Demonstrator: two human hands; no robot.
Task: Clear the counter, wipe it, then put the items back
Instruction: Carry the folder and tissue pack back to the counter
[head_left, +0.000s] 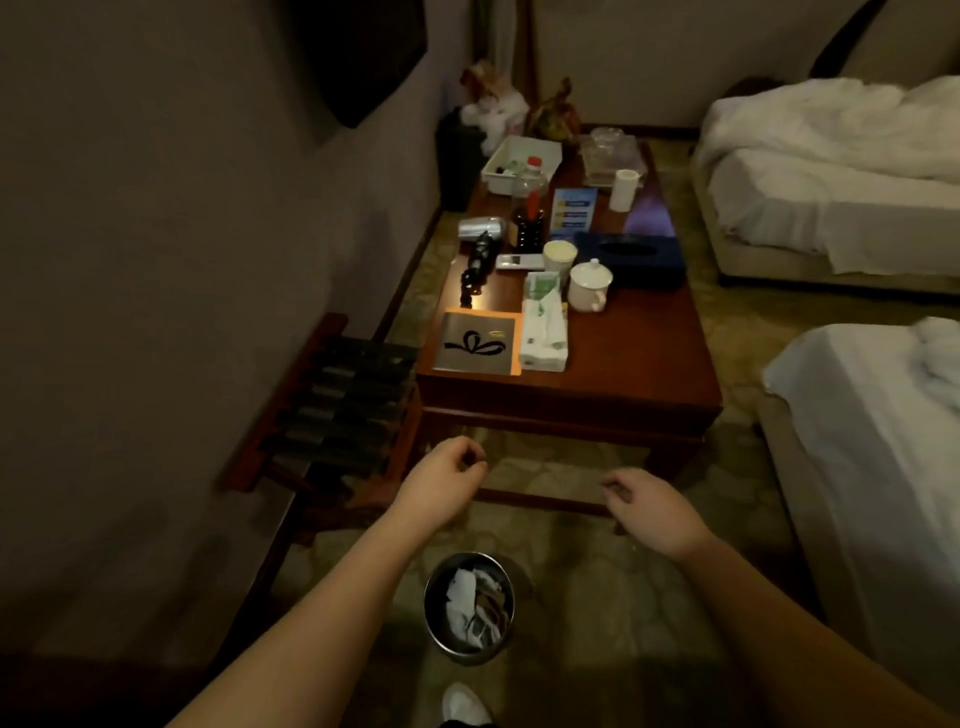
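Observation:
A dark wooden counter stretches away in front of me, crowded with items. Nearest lie a grey folder with a black bow and a white tissue pack. Behind them stand a lidded white cup, a paper cup, a dark blue tissue box, a remote, a hair dryer, a bottle and a white tray. My left hand and my right hand hover below the counter's near edge, fingers loosely curled, holding nothing.
A metal waste bin with crumpled paper stands on the carpet between my arms. A wooden luggage rack sits at the left by the wall. Two beds with white sheets line the right side. My white shoe shows at the bottom.

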